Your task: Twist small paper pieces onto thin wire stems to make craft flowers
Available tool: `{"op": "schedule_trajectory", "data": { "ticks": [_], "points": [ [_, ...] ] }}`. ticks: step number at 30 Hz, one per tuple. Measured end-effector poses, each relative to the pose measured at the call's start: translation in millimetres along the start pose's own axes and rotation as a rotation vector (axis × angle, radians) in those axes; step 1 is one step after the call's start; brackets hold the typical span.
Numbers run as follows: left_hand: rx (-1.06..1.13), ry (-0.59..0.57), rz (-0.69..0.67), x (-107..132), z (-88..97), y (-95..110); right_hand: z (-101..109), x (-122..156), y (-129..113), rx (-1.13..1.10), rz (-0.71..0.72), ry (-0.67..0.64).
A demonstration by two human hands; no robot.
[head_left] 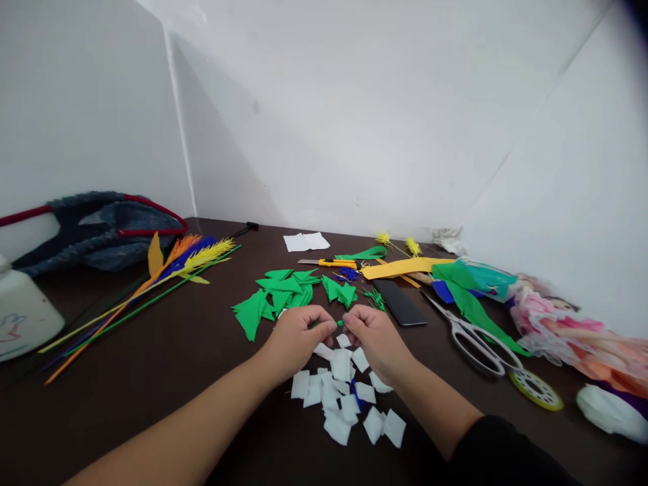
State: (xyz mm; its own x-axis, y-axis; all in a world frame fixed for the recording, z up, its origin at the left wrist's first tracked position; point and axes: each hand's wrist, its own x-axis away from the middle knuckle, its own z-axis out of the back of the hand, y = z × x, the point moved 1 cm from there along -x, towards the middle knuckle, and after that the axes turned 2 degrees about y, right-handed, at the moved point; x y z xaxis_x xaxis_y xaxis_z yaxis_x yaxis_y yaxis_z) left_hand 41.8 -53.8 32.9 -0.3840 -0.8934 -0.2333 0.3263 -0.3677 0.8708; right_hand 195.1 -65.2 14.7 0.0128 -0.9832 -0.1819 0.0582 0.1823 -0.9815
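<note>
- The dark worktop (177, 358) carries everything.
- Green paper pieces (276, 293) lie just beyond the hands; scissors (473, 337) lie well to the right.
- White paper squares (344, 398) are scattered under and between the wrists.
- The left hand (293, 337) and right hand (377, 341) meet over them, fingers pinched together on a small green strip (331, 325), possibly a stem.

A home craft corner — dark table (152, 378) against bare white walls (354, 101), scissors (476, 337) right of the hands, green paper pieces (273, 290) just beyond them.
</note>
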Motion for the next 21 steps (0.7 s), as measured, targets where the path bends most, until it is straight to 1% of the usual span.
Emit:
{"op": "schedule_trajectory", "data": {
  "ticks": [3, 6, 8, 10, 12, 15, 18, 21],
  "points": [
    [0.075, -0.002, 0.048, 0.5, -0.3, -3.0, 4.8, 0.9, -3.8, 0.082, 0.059, 0.0],
    [0.149, 0.006, 0.095, 0.4, -0.4, -4.0, 11.2, 0.3, -6.3, 0.138, 0.077, -0.009],
    [0.187, 0.008, 0.124, -0.2, -0.2, -3.2, 14.5, -0.9, -6.4, 0.132, 0.072, -0.019],
    [0.208, 0.008, 0.142, -0.8, 0.3, -2.1, 16.2, -2.3, -5.7, 0.075, 0.057, -0.041],
    [0.212, 0.015, 0.151, -1.3, 1.6, -2.2, 15.9, -3.8, -4.8, -0.021, 0.016, -0.069],
    [0.188, 0.045, 0.125, -1.3, 5.4, -5.0, 11.9, -5.3, -3.6, -0.146, -0.098, -0.097],
    [0.162, 0.049, 0.109, -0.9, 10.1, -8.2, 4.8, -5.4, -2.5, -0.168, -0.189, -0.089],
    [0.146, 0.029, 0.117, -0.7, 14.0, -9.1, -2.3, -4.3, -0.9, -0.133, -0.207, -0.061]
  ]
}}
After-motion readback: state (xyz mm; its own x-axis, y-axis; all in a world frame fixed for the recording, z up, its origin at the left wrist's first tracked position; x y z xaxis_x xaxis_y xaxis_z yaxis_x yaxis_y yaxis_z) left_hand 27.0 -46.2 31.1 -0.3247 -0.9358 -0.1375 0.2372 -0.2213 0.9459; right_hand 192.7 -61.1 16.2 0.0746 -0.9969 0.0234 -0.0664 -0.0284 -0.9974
